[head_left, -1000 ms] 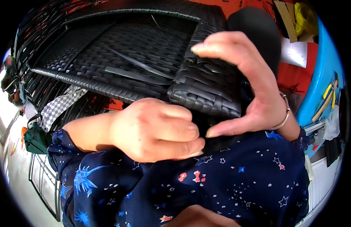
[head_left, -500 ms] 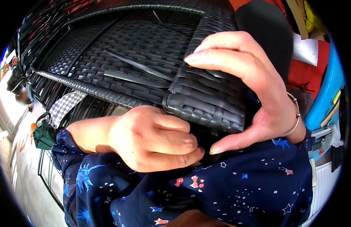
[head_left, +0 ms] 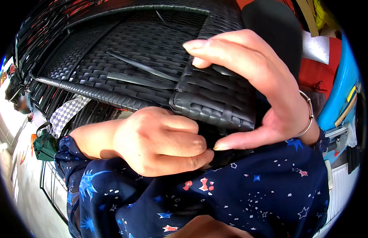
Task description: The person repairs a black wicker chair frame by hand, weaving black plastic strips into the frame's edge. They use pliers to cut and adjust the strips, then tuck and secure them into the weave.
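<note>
A black woven wicker chair [head_left: 128, 59] fills the upper middle, its squared, woven arm end [head_left: 215, 101] turned toward me. Against the lower left of that end, my left hand [head_left: 160, 142] is closed with curled fingers; whatever lies in them is hidden. My right hand [head_left: 273, 91] arches around the arm end, fingers above and thumb below, wide apart. Its thumb tip is close to my left fingers, and its fingertips hover at or just over the weave; contact is hard to tell. Two loose flat black strips [head_left: 142, 65] stick out across the woven panel.
A black rounded pad [head_left: 273, 35] stands beyond my right hand. Farther right are a blue curved tub-like object [head_left: 340, 87] and red material [head_left: 317, 75]. At left lie a checkered cloth [head_left: 67, 115] and a dark green bag [head_left: 46, 146].
My right fingers have lifted and moved slightly left, with two fingertips now parted. The right thumb has come nearer my left hand. The left hand stays closed in nearly the same place.
</note>
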A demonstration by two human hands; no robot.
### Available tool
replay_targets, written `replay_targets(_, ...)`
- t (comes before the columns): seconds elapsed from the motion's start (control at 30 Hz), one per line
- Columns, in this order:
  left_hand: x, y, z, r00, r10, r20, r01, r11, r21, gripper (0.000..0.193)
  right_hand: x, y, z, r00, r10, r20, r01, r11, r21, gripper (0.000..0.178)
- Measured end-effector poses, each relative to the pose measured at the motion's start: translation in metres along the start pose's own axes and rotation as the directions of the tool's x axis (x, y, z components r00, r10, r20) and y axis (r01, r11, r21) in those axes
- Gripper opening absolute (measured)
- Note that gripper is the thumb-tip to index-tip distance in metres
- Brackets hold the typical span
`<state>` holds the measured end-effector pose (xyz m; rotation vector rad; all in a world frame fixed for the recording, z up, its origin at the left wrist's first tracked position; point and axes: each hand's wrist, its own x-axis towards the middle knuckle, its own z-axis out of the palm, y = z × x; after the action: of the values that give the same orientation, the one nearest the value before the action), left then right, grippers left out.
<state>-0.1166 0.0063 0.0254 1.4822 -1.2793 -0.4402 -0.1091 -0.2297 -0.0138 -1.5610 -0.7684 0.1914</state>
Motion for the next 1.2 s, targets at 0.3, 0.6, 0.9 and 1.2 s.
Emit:
replay_targets(0.3, 0.005, -0.002, -0.005, 0.999, 0.007, 0.049, -0.006, 1.0, -0.024, 0.015, -0.002, 0.006, 0.005, 0.994, -0.089, 0.059, 0.09, 0.996, -0.017, 0.05)
replay_targets(0.6, 0.005, 0.002, -0.006, 0.998, -0.047, 0.044, 0.047, 0.999, -0.013, 0.018, -0.01, 0.015, 0.009, 0.999, -0.036, 0.033, 0.028, 0.978, 0.208, 0.062)
replay_targets(0.9, 0.0, 0.002, -0.007, 0.999, -0.03, -0.031, 0.031, 0.999, 0.013, 0.014, -0.018, -0.011, 0.017, 0.964, 0.265, 0.026, -0.26, 0.914, 0.311, 0.043)
replay_targets(1.2, -0.002, 0.022, 0.004, 0.949, -0.127, -0.287, 0.157, 0.984, 0.084, 0.013, -0.038, -0.054, -0.01, 0.983, 0.036, 0.178, -0.006, 0.986, -0.166, 0.122)
